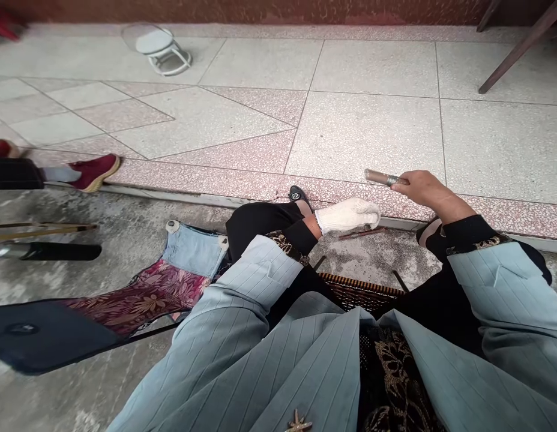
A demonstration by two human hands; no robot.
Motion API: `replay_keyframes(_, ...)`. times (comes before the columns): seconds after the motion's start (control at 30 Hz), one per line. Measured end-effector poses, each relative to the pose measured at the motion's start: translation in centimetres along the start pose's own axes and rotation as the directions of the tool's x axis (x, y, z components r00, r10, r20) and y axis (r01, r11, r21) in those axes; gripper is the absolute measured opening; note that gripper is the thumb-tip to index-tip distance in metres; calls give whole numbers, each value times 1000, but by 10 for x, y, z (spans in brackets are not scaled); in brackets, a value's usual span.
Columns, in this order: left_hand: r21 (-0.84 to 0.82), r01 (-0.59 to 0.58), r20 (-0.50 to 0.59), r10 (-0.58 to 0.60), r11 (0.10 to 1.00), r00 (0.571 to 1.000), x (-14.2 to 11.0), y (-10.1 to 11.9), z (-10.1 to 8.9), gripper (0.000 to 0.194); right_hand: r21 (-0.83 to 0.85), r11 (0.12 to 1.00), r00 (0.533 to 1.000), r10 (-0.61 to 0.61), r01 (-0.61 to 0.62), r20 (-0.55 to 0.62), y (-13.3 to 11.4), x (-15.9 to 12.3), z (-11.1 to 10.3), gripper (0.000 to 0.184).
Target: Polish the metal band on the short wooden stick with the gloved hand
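Note:
My left hand [349, 215] wears a white knit glove and rests on my knee with its fingers curled together; nothing shows in it. Just to its right, my bare right hand [421, 187] grips a short metal-banded handle [382, 177] that points left over the tiled step. A thin dark stick [362, 233] lies on the concrete below both hands. A woven basket [359, 291] sits between my knees, partly hidden by my light blue sleeves.
A patchwork cloth [170, 279] and a dark flat pad [39, 336] lie at the left. Long blades [39, 240] rest on the concrete further left. Another person's red shoe [95, 171] is at the step edge. A white stand [164, 51] and chair legs [517, 48] are on the tiles.

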State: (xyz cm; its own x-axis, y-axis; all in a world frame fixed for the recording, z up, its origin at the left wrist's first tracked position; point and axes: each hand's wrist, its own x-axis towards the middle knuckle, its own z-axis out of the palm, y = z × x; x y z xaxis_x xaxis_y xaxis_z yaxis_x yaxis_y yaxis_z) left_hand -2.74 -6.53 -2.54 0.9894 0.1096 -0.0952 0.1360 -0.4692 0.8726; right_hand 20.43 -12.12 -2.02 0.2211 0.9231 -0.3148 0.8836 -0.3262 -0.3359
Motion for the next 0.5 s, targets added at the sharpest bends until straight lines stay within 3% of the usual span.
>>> replay_keyframes(0.1, 22, 23, -73, -22, 999, 997, -3, -3, -5, 31, -85, 993, 982, -65, 81, 175, -1, 1, 4, 32)
replay_keyframes(0.23, 13, 96, -176, -92, 995, 980, -6, -6, -12, 32, -62, 976, 898, -165, 208, 409, -4, -5, 9, 31)
replay_keyframes(0.33, 91, 129, -215, -107, 987, 971, -5, -8, -17, 31, 40, 947, 779, -285, 318, 559, -13, -13, 15, 31)
replay_keyframes(0.43, 181, 183, -259, -133, 966, 957, -2, -15, -19, 30, 247, 898, 597, -428, 363, 679, -23, -22, 14, 31)
replay_keyframes(0.47, 188, 195, -275, -139, 962, 951, 0, -18, -19, 30, 327, 876, 557, -479, 355, 679, -24, -24, 10, 31)
replay_keyframes(0.5, 175, 210, -293, -153, 962, 944, 2, -21, -18, 30, 402, 850, 551, -527, 340, 648, -25, -27, 6, 31)
